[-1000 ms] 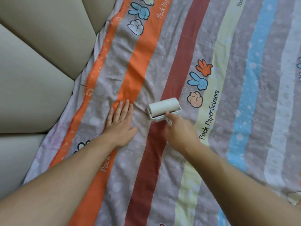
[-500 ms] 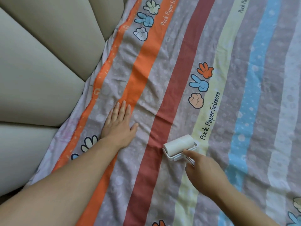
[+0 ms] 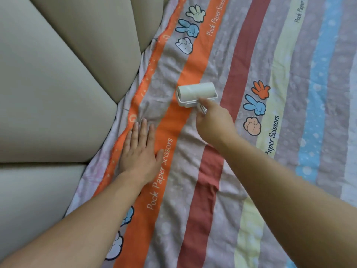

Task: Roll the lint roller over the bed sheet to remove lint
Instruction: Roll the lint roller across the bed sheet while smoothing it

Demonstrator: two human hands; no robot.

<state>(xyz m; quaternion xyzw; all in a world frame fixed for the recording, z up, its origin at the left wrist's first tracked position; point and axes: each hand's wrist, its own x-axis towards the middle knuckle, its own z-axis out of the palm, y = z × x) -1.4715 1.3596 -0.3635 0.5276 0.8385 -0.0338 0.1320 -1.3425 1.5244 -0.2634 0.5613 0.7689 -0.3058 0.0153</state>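
Right hand (image 3: 214,120) grips the lint roller (image 3: 195,91) by its handle, fingers curled round it. White drum sits down on the bed sheet (image 3: 289,132), across the orange stripe near the sheet's left edge. Left hand (image 3: 142,151) lies flat, fingers straight and together, pressing the sheet at that edge, just beside the beige padded panels (image 3: 58,93).

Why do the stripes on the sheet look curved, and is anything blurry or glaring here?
Head view: the wide lens bows the bed sheet stripes toward the edges. Head view: soft, even light, no glare, faint shadow by the left hand. Head view: the right hand is slightly smeared, the lint roller fairly sharp.
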